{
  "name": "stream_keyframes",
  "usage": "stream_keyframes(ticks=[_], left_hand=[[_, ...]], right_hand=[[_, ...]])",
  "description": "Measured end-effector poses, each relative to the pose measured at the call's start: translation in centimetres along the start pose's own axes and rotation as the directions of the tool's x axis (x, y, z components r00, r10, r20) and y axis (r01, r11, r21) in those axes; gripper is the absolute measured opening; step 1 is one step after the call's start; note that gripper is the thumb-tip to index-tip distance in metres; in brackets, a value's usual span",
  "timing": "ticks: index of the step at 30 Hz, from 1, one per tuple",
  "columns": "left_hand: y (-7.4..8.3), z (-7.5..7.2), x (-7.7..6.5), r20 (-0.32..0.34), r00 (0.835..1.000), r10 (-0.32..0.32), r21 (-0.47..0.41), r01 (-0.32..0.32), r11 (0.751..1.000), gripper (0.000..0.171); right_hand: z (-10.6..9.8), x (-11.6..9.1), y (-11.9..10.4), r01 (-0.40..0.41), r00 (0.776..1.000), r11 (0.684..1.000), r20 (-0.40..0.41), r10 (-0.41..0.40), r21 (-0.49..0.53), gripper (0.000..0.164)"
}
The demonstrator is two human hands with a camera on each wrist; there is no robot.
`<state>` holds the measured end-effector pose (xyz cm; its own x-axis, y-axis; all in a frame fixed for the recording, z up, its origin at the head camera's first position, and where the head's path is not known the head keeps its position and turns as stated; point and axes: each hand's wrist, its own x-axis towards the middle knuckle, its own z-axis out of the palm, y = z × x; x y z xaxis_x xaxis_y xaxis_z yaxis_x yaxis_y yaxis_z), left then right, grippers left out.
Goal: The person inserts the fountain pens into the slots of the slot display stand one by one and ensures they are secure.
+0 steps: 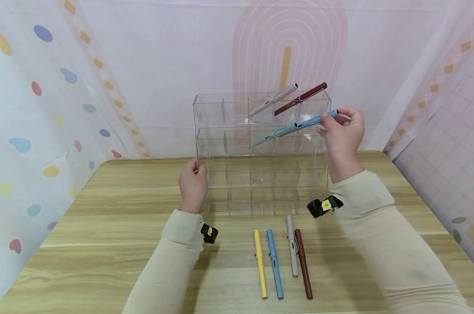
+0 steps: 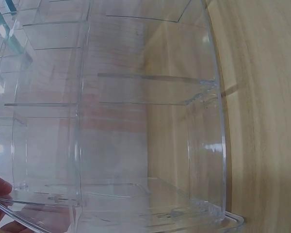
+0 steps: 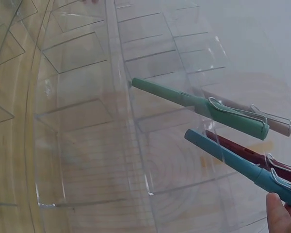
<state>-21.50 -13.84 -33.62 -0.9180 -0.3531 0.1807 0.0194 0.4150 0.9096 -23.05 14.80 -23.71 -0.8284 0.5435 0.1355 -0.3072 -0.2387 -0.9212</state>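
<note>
A clear acrylic pen rack (image 1: 237, 187) with several tiers of compartments stands on the table. My left hand (image 1: 193, 185) grips its left side edge; in the left wrist view, fingertips (image 2: 0, 187) show at the clear wall. Between thumb and fingers, my right hand (image 1: 344, 135) pinches a blue pen (image 3: 233, 167) by its capped end, its other end pointing into the right part of the second tier. Beside it a green pen (image 1: 274, 134) leans in that tier. Above, a light grey pen (image 1: 274, 100) and a dark red pen (image 1: 301, 99) slant out of the top tier.
In front of the rack lie a yellow pen (image 1: 260, 264), another blue pen (image 1: 274, 264), a pale lilac pen (image 1: 292, 246) and a second dark red pen (image 1: 304, 264). A patterned curtain (image 1: 150, 56) hangs behind the wooden table (image 1: 103, 244).
</note>
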Motion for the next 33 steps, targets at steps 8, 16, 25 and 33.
stream_keyframes(ticks=[8,16,25,33], left_hand=[[0.0,-0.1,0.2,0.012,1.000,-0.019,-0.018,0.019,1.000,0.034],[-0.2,-0.2,0.4,0.033,0.999,-0.039,-0.048,0.041,0.998,0.036],[-0.4,-0.4,0.5,0.058,0.996,-0.066,-0.085,0.071,0.994,0.037],[-0.3,-0.4,0.6,0.062,0.995,-0.077,-0.116,0.084,0.990,0.036]], right_hand=[[0.6,-0.1,0.8,-0.021,1.000,0.999,0.016,0.021,-0.044,0.027],[1.0,-0.5,1.2,-0.022,0.999,0.995,0.026,0.025,-0.093,0.025],[1.1,-0.5,1.8,-0.024,0.999,0.997,0.020,0.025,-0.070,0.026],[0.9,-0.6,2.1,-0.012,1.000,0.999,0.027,0.013,-0.047,0.028]])
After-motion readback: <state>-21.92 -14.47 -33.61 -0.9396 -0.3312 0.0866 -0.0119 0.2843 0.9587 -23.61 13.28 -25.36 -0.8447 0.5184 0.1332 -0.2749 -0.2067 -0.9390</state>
